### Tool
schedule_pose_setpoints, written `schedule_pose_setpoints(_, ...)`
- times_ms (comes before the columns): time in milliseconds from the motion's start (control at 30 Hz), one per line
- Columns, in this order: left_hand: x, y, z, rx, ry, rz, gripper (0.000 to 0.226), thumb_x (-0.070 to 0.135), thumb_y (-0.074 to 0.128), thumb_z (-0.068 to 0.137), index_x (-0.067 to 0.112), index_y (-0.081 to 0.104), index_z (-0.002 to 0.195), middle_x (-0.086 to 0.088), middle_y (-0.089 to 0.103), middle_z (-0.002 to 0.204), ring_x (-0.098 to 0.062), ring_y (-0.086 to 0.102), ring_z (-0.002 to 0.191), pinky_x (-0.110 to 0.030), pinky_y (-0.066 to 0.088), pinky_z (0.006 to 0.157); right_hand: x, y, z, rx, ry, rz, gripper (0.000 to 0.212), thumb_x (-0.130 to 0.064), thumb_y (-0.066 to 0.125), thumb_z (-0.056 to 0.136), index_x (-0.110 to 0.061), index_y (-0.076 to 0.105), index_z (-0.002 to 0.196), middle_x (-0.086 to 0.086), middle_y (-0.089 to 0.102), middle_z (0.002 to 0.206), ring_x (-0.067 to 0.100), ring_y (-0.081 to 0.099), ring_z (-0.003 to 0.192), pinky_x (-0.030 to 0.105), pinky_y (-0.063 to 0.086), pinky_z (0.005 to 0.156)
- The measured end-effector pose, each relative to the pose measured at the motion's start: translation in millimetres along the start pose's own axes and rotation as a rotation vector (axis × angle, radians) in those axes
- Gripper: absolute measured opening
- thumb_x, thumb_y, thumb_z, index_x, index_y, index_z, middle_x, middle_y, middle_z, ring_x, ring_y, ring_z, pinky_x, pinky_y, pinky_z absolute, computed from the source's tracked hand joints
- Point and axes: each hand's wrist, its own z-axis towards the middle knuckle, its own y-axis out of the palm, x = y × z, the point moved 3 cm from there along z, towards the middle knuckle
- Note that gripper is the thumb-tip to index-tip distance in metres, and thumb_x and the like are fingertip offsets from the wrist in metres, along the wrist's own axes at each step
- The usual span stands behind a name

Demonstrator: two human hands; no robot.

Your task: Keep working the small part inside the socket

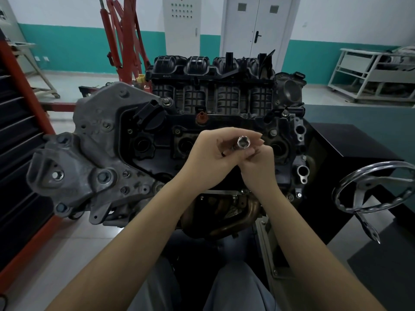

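Left hand [210, 153] and right hand [258, 161] both pinched a metal socket [243, 142], fingers curled round it, open end faced camera, held above engine [157, 140], handwheel [372, 187] at right.

Both hands meet above a car engine [202, 122]. The left hand [211, 156] and right hand [258, 162] together hold a shiny metal socket [243, 142], its open end facing up. A chrome handwheel [372, 187] stands to the right.
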Motion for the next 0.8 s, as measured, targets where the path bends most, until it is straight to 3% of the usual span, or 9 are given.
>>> schedule_pose_setpoints(100, -1.6, 0.7, -0.8, 0.077, 0.007, 0.082, 0.028, -0.003, 0.075, 0.078, 0.005, 0.071, 0.104, -0.005, 0.073, 0.097, -0.012, 0.070, 0.096, -0.028, 0.055, 0.088, 0.2, 0.0, 0.5, 0.026, 0.008, 0.031, 0.030, 0.007, 0.071, 0.075, -0.022, 0.068, 0.078, -0.018, 0.069, 0.069, -0.002, 0.065, 0.070, 0.012, 0.048, 0.064)
schedule_pose_setpoints(200, -3.8, 2.5, -2.9, 0.124, 0.000, 0.087, 0.019, -0.003, 0.072, 0.081, 0.005, 0.074, 0.098, -0.004, 0.074, 0.094, -0.013, 0.070, 0.092, -0.033, 0.056, 0.087, 2.4, -0.6, -1.1, 0.032, 0.002, 0.021, 0.026, 0.007, 0.073, 0.076, -0.018, 0.069, 0.082, -0.011, 0.071, 0.074, 0.008, 0.068, 0.076, 0.020, 0.051, 0.069)
schedule_pose_setpoints(400, -3.6, -0.4, -1.6, 0.000, -0.016, -0.044, 0.028, -0.009, 0.062, 0.086, 0.000, 0.067, 0.113, -0.011, 0.072, 0.104, -0.019, 0.068, 0.104, -0.036, 0.053, 0.095, 1.5, -0.7, -1.1, 0.045, 0.007, 0.010, 0.024, 0.002, 0.066, 0.080, -0.022, 0.068, 0.085, -0.019, 0.070, 0.074, 0.000, 0.067, 0.075, 0.016, 0.049, 0.069)
schedule_pose_setpoints(567, -5.4, -1.8, -0.3, 0.157, -0.007, 0.091, 0.015, -0.002, 0.076, 0.078, 0.004, 0.074, 0.092, -0.004, 0.074, 0.088, -0.011, 0.071, 0.086, -0.028, 0.057, 0.082, 3.7, -1.4, -1.6, 0.064, 0.010, 0.022, 0.020, 0.007, 0.071, 0.078, -0.004, 0.073, 0.094, 0.001, 0.074, 0.086, 0.017, 0.071, 0.086, 0.029, 0.055, 0.077)
schedule_pose_setpoints(633, -5.3, -1.9, 0.1, 0.145, -0.010, 0.074, 0.017, -0.002, 0.072, 0.081, 0.008, 0.074, 0.095, -0.002, 0.074, 0.090, -0.011, 0.071, 0.089, -0.028, 0.056, 0.084, 3.3, 0.4, -2.8, 0.049, 0.011, 0.021, 0.020, 0.005, 0.069, 0.081, -0.009, 0.071, 0.095, -0.005, 0.074, 0.087, 0.014, 0.070, 0.088, 0.025, 0.053, 0.077)
schedule_pose_setpoints(800, -1.1, -4.3, 0.3, 0.008, -0.010, -0.074, 0.029, -0.011, 0.065, 0.083, 0.008, 0.070, 0.104, -0.001, 0.073, 0.095, -0.013, 0.070, 0.097, -0.027, 0.054, 0.087, -0.5, 3.1, -2.1, 0.058, 0.004, -0.066, 0.013, -0.013, 0.064, 0.079, -0.023, 0.069, 0.085, -0.024, 0.068, 0.070, -0.003, 0.065, 0.071, 0.012, 0.046, 0.064)
